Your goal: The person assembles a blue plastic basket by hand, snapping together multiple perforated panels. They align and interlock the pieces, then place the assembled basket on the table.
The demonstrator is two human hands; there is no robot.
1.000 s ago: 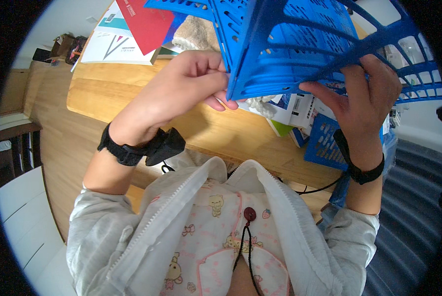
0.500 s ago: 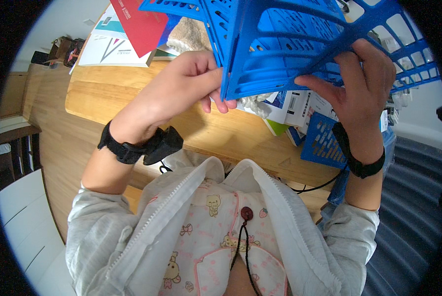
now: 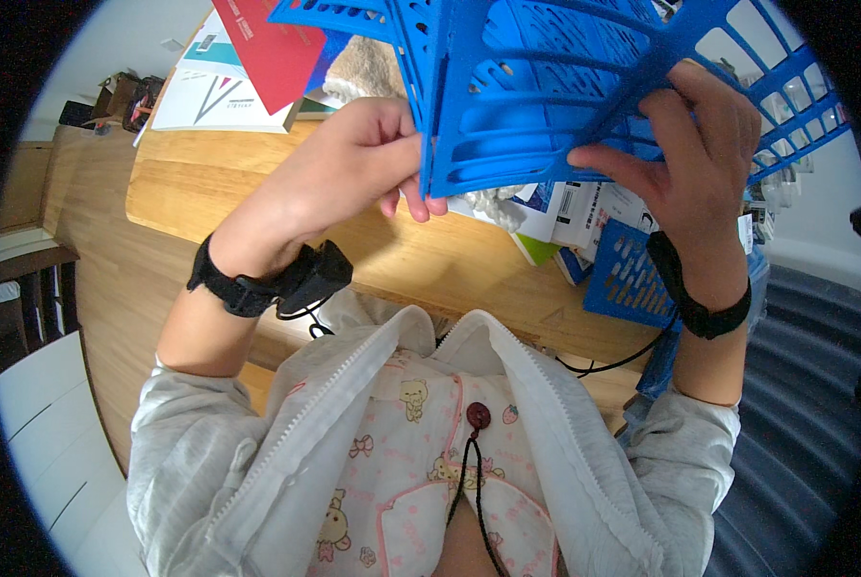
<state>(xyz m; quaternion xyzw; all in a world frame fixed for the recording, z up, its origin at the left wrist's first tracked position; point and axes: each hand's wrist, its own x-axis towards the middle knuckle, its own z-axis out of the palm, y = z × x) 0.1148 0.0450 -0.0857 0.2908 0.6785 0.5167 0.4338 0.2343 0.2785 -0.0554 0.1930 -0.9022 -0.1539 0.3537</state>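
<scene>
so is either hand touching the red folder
No, the left hand and right hand are on the blue rack, apart from the red folder.

A lived-in room, most likely in a home.
A light wood table (image 3: 195,188) carries books (image 3: 221,108) and a fluffy beige cloth (image 3: 365,69); a wood-look floor (image 3: 113,226) stretches out beside it toward a pale wall (image 3: 127,48), with a brown box (image 3: 115,96) near that wall. A dark ribbed thing, sofa or mattress, fills the right side. The person wears a casual zip jacket (image 3: 200,462) over a shirt (image 3: 411,433) printed with cartoon bears.
</scene>
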